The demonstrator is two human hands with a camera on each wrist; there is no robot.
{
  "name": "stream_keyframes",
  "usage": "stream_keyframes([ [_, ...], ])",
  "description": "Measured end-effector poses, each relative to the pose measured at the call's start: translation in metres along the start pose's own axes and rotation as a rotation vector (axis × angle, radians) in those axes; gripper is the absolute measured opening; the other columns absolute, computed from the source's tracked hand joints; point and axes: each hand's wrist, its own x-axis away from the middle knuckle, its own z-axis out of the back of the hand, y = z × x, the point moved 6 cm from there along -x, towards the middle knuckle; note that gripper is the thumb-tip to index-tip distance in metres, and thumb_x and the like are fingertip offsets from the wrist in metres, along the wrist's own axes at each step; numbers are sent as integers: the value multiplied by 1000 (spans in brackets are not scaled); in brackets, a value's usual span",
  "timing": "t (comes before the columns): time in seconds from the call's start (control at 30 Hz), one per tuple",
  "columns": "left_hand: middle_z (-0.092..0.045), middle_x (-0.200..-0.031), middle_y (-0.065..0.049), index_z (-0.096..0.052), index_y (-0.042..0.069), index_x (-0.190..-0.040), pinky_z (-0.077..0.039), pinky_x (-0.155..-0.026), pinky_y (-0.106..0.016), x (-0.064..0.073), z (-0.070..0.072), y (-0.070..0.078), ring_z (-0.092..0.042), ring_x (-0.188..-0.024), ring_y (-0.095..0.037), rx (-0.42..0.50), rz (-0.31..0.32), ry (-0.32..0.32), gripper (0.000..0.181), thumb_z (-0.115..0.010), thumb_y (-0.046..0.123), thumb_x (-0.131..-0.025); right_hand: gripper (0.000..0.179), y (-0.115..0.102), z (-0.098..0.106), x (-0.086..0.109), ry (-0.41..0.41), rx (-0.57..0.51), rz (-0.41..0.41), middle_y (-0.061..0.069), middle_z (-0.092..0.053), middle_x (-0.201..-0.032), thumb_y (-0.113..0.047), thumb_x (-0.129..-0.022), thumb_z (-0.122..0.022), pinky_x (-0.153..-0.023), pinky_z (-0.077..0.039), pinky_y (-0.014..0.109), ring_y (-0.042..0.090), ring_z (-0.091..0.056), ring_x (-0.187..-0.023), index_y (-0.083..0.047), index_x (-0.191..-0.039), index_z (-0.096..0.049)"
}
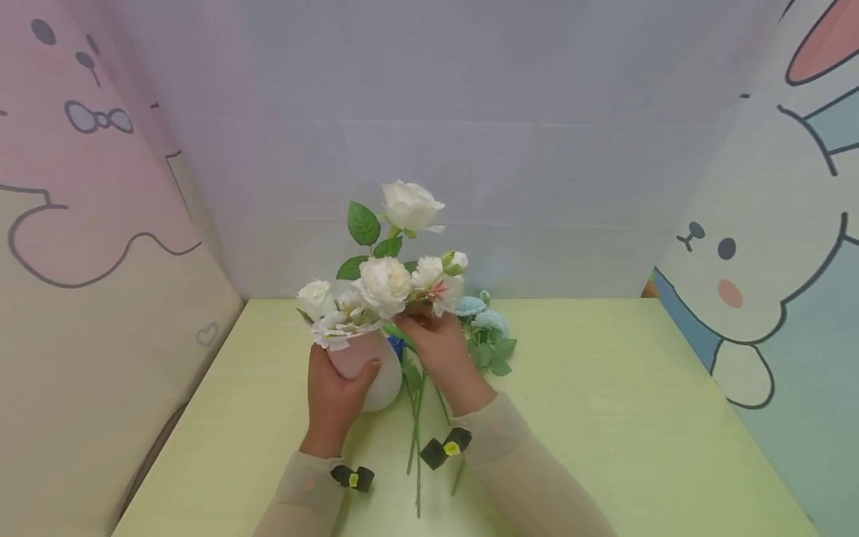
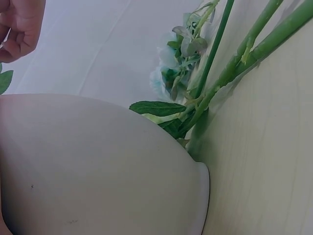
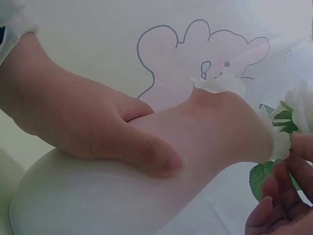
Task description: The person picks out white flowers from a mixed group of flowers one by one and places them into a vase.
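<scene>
My left hand [image 1: 335, 395] grips the side of a white vase [image 1: 384, 384], its thumb across the front in the right wrist view. The vase tilts slightly above the table or on it; I cannot tell which. White flowers [image 1: 385, 287] crowd its mouth, and one white rose [image 1: 411, 205] with green leaves stands tallest. Beside the mouth, my right hand [image 1: 448, 362] has its fingers curled at the white blooms and pinches a flower there; the stem itself is hidden. In the right wrist view, the right fingertips [image 3: 279, 171] lie close to petals at the vase's rim.
Pale blue flowers [image 1: 490, 322] with green leaves lie on the table behind my right hand. Green stems [image 1: 419, 447] stretch toward me between my forearms, and a dark blue bloom [image 1: 397, 344] shows behind the vase. Cartoon-printed walls [image 1: 751, 313] stand on both sides.
</scene>
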Motion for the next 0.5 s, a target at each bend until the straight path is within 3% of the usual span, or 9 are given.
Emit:
stream_keyframes([
  [0.17, -54, -135, -9, -40, 5, -147, -42, -97, -50, 0, 3, -2, -54, -116, -24, -1, 23, -19, 94, -94, 29, -73, 24, -3, 6, 7, -32, 117, 46, 6, -74, -112, -23, -97, -73, -94, -52, 39, 20, -68, -107, -3, -111, -74],
  [0.27, -53, -136, -10, -38, 5, -148, -43, -97, -49, -1, 5, -2, -54, -116, -25, -11, 53, -53, 95, -93, 31, -75, 22, -4, 12, 13, -46, 111, 64, 11, -73, -111, -15, -97, -72, -90, -54, 35, 21, -68, -103, 2, -113, -72],
  [0.4, -49, -140, -13, -35, 5, -151, -42, -99, -52, 1, 10, 0, -53, -120, -30, -46, 125, -99, 97, -91, 35, -78, 21, -7, 23, 22, -70, 144, 87, 17, -71, -112, -9, -99, -68, -87, -54, 32, 22, -68, -102, 5, -114, -70],
  [0.5, -45, -145, -16, -32, 3, -153, -40, -104, -56, 6, 15, 3, -49, -128, -34, -87, 178, -121, 98, -88, 38, -81, 22, -12, 34, 30, -98, 232, 121, 16, -70, -115, -11, -100, -66, -89, -54, 33, 23, -68, -104, 3, -116, -71],
])
